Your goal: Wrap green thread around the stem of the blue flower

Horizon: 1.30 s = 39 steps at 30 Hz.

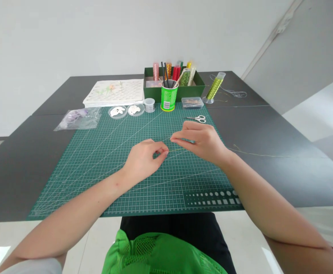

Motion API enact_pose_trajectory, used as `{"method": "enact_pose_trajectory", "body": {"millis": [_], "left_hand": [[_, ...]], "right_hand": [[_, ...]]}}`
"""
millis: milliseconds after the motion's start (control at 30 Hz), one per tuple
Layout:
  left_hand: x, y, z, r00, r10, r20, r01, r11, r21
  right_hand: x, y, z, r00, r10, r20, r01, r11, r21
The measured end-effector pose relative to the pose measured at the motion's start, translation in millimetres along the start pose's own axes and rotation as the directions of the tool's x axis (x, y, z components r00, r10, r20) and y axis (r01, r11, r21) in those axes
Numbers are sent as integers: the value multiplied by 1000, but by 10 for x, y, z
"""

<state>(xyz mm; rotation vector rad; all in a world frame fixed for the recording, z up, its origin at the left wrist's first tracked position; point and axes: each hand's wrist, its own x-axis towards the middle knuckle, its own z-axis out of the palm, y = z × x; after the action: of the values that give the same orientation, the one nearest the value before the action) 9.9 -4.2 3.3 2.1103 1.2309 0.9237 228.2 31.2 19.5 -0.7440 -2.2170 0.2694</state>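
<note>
My left hand (147, 156) is over the middle of the green cutting mat (98, 167), thumb and forefinger pinched on a thin yellow-green thread (257, 154). From those fingertips the thread runs right, passes behind my right hand and trails over the dark table. Just above and to the right, my right hand (202, 140) is closed in a pinch, its fingertips close to the left ones but apart. Whatever the right fingertips hold is too small to make out. White-handled scissors (200, 119) lie on the mat just beyond the right hand.
At the back stand a green cup of sticks (168, 99), a dark green box (152, 93) of thread spools, and a green spool (215, 87). A clear case (192, 102), dishes of white pieces (117, 111), a plastic bag (81, 118) and a white stack (98, 97) sit around the mat's far edge.
</note>
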Motion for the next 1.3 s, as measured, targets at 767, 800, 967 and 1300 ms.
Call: {"method": "enact_pose_trajectory", "body": {"millis": [767, 800, 967, 1300], "left_hand": [[-14, 26, -108, 907, 208, -366, -234, 972, -27], [-11, 17, -108, 907, 178, -380, -214, 975, -53], [5, -8, -90, 924, 24, -382, -128, 960, -249], [108, -30, -36, 931, -363, 45, 174, 330, -928]], "right_hand": [[-19, 160, 356, 855, 417, 308, -519, 697, 495], [-21, 127, 373, 857, 407, 317, -515, 697, 499], [-41, 15, 460, 843, 390, 370, -537, 650, 538], [-45, -91, 528, 826, 357, 435, -563, 518, 644]]}}
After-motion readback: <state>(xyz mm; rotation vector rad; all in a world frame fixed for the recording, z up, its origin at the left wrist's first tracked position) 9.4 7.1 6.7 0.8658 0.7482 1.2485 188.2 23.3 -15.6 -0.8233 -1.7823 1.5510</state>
